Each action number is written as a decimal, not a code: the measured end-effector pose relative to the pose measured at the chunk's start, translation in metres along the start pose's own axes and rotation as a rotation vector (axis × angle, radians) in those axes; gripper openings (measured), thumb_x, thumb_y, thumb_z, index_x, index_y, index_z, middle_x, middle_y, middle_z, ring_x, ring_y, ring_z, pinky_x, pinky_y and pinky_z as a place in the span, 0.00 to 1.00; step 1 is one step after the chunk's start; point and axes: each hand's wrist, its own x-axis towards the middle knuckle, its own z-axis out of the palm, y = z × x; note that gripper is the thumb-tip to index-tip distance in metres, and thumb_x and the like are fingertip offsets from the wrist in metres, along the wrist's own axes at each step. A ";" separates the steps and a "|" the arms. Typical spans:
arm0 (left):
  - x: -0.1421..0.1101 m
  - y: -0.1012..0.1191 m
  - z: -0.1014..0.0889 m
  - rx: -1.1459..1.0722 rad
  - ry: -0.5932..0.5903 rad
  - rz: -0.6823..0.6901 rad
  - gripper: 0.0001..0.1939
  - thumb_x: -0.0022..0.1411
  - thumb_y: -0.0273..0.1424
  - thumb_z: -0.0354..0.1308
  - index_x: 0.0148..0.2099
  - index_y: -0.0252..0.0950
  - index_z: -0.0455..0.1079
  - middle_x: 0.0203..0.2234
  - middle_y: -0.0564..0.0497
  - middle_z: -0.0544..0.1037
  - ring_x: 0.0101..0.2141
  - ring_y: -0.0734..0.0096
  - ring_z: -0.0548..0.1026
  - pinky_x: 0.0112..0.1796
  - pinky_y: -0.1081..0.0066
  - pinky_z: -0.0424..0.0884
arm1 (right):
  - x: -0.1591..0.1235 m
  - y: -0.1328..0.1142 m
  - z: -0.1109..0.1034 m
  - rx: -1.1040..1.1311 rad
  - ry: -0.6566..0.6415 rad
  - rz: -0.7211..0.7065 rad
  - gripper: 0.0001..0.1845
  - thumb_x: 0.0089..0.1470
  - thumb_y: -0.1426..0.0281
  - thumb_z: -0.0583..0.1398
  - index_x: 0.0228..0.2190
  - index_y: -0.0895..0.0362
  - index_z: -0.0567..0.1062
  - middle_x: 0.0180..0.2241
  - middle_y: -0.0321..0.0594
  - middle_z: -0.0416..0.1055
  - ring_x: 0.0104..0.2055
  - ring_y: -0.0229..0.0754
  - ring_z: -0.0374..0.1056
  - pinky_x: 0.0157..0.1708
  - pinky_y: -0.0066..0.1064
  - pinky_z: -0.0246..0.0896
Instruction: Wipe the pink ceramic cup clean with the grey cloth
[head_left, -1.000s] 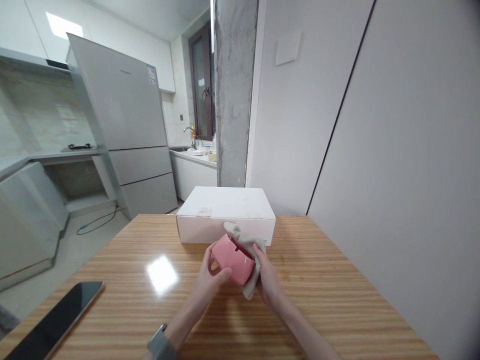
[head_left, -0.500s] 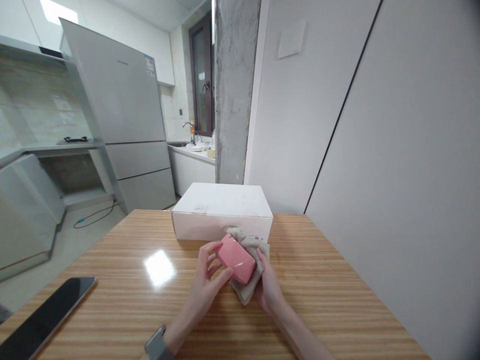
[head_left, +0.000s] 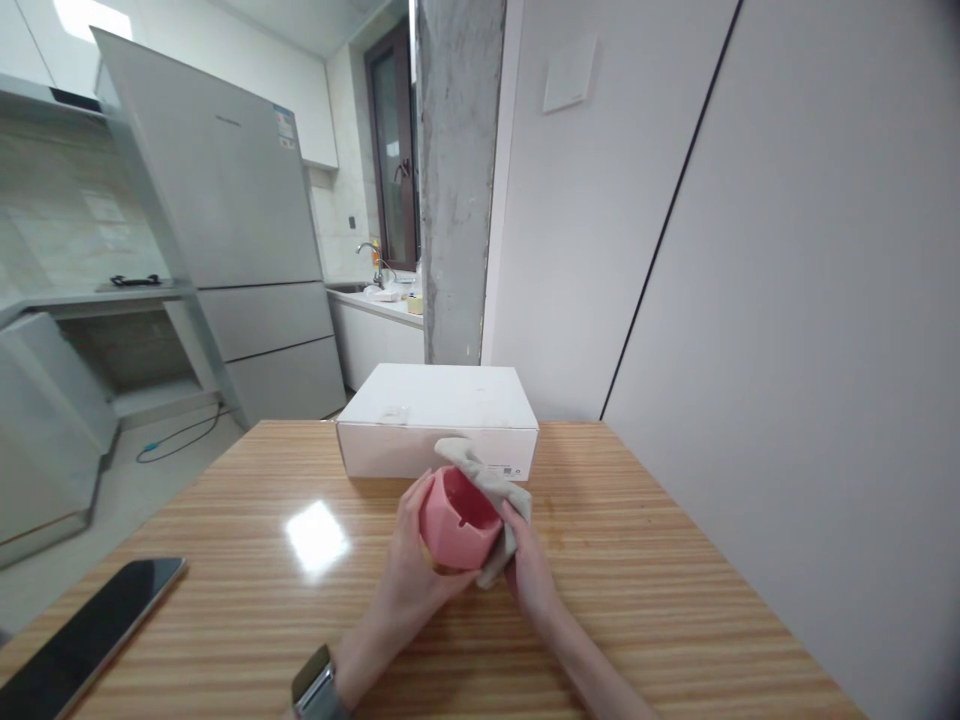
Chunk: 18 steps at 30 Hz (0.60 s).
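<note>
A pink hollow container (head_left: 454,535) with angular sides is tilted above the table, its opening facing up and to the right. My left hand (head_left: 415,560) is closed round its left side and underside, thumb along the bottom. My right hand (head_left: 531,570) grips a grey cloth (head_left: 487,478), which lies against the container's right side and rises over its far rim. Part of the cloth is hidden behind the container, and so are some fingers of both hands.
Just beyond my hands a white box (head_left: 437,400) stands on the striped wooden table (head_left: 637,580). A black phone (head_left: 90,635) lies near the left edge. A white wall (head_left: 787,300) runs along the right; a fridge (head_left: 225,200) stands farther back.
The pink container has been turned so that its hollow opening shows instead of a flat face. My left hand has shifted its hold beneath it. The view has swung slightly right.
</note>
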 end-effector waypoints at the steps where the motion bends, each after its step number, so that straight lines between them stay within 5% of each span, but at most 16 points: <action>1: 0.000 -0.002 0.000 0.038 0.037 0.032 0.49 0.38 0.29 0.71 0.62 0.42 0.52 0.59 0.42 0.59 0.59 0.49 0.58 0.59 0.53 0.53 | -0.002 0.005 0.001 -0.001 0.014 0.014 0.18 0.52 0.57 0.59 0.43 0.50 0.75 0.47 0.37 0.73 0.57 0.46 0.62 0.57 0.43 0.55; 5: -0.003 -0.006 -0.003 0.086 -0.007 0.066 0.50 0.45 0.29 0.68 0.65 0.42 0.45 0.62 0.43 0.53 0.61 0.50 0.52 0.60 0.53 0.49 | -0.006 0.015 0.003 0.031 0.073 0.074 0.18 0.50 0.57 0.59 0.42 0.50 0.75 0.47 0.37 0.73 0.56 0.46 0.62 0.55 0.42 0.57; 8: -0.006 -0.002 -0.004 0.049 -0.156 0.048 0.36 0.57 0.31 0.59 0.65 0.44 0.50 0.61 0.45 0.53 0.61 0.54 0.53 0.60 0.56 0.50 | 0.001 0.008 0.001 0.078 0.151 0.097 0.17 0.50 0.57 0.59 0.39 0.51 0.76 0.44 0.35 0.75 0.54 0.46 0.64 0.55 0.40 0.57; 10: -0.007 0.000 -0.003 0.008 -0.144 0.016 0.31 0.59 0.31 0.57 0.63 0.45 0.53 0.59 0.45 0.57 0.59 0.56 0.58 0.58 0.57 0.54 | 0.006 0.000 -0.002 0.125 0.171 0.099 0.17 0.50 0.57 0.58 0.38 0.52 0.76 0.42 0.34 0.76 0.52 0.46 0.66 0.54 0.40 0.57; 14: -0.008 -0.001 0.002 -0.127 -0.089 -0.137 0.51 0.42 0.31 0.70 0.65 0.45 0.48 0.57 0.44 0.60 0.56 0.51 0.61 0.56 0.56 0.58 | 0.013 -0.010 -0.006 0.138 0.142 0.070 0.17 0.49 0.57 0.59 0.37 0.54 0.76 0.39 0.35 0.77 0.48 0.46 0.69 0.53 0.40 0.58; 18: -0.006 0.002 0.002 -0.273 -0.107 -0.276 0.53 0.34 0.27 0.73 0.63 0.43 0.53 0.55 0.44 0.65 0.56 0.49 0.62 0.57 0.56 0.56 | 0.011 -0.011 -0.006 0.101 0.061 0.023 0.18 0.49 0.57 0.59 0.38 0.54 0.77 0.39 0.37 0.77 0.49 0.47 0.68 0.53 0.41 0.57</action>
